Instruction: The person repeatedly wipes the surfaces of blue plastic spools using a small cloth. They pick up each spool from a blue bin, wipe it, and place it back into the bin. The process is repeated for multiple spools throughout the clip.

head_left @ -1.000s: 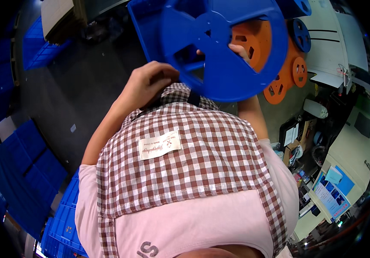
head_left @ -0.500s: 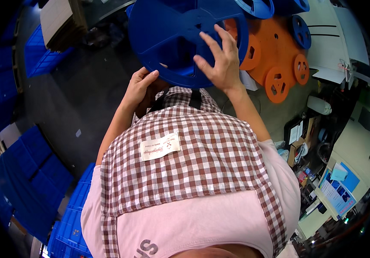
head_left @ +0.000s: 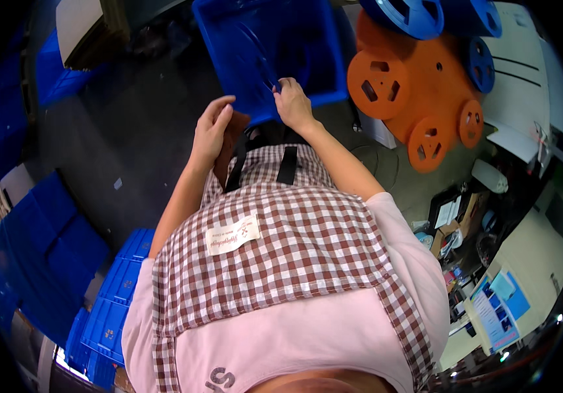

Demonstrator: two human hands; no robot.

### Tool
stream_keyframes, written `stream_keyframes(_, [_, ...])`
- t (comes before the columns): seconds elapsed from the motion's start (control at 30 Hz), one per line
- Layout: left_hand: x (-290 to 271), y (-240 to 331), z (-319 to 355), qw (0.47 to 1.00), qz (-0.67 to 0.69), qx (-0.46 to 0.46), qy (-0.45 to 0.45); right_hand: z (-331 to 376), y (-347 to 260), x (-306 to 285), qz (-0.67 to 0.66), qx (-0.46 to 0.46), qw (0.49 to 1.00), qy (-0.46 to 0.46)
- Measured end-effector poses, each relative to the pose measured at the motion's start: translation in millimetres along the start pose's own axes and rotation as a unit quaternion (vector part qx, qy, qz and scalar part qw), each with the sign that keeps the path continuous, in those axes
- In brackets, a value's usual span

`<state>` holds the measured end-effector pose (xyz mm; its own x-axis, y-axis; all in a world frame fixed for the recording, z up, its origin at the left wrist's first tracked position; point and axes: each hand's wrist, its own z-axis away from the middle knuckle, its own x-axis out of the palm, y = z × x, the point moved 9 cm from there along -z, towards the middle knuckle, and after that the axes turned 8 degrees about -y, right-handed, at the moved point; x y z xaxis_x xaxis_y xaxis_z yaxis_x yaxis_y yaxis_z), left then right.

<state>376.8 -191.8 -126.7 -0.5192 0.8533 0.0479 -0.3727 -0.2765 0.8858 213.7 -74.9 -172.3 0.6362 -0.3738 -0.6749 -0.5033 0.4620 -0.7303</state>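
Note:
My right hand (head_left: 293,105) pinches the edge of a blue reel disc (head_left: 258,56), seen nearly edge-on. The disc slants inside the opening of a blue plastic bin (head_left: 341,49) in front of me. Blue shapes deeper in the bin are too dark to make out. My left hand (head_left: 212,128) is raised near the bin's front left corner, apart from the disc. Its fingers are loosely bent with the thumb apart, and I see nothing held in them. A brownish patch beside its palm is unclear.
Orange reel discs (head_left: 378,85) stand to the right of the bin, with blue reels (head_left: 404,16) above them. Stacked cardboard (head_left: 85,33) is at the far left. Blue crates (head_left: 121,281) stand by my left side. A cluttered pale desk (head_left: 524,262) lies at the right.
The blue disc, earlier broad side up over the bin, is now tilted on edge inside it. My right hand has closed on its edge and moved left; my left hand has come off it.

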Motion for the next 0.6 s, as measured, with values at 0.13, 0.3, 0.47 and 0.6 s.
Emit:
stream_keyframes(0.13, [-27, -8, 85, 0.997, -0.039, -0.064, 0.036, -9, 28, 59, -0.082, 0.095, 0.986, -0.106])
stream_keyframes(0.3, [-33, -21, 193, 0.978, -0.028, -0.156, 0.139, -10, 37, 87, -0.05, 0.169, 0.963, -0.205])
stream_keyframes(0.47, [-4, -3, 250, 0.955, -0.023, -0.233, 0.181, -25, 45, 97, 0.079, 0.227, 0.936, -0.258])
stream_keyframes(0.6, [12, -10, 278, 0.947, -0.036, -0.251, 0.198, -18, 85, 98, 0.103, 0.267, 0.928, -0.24])
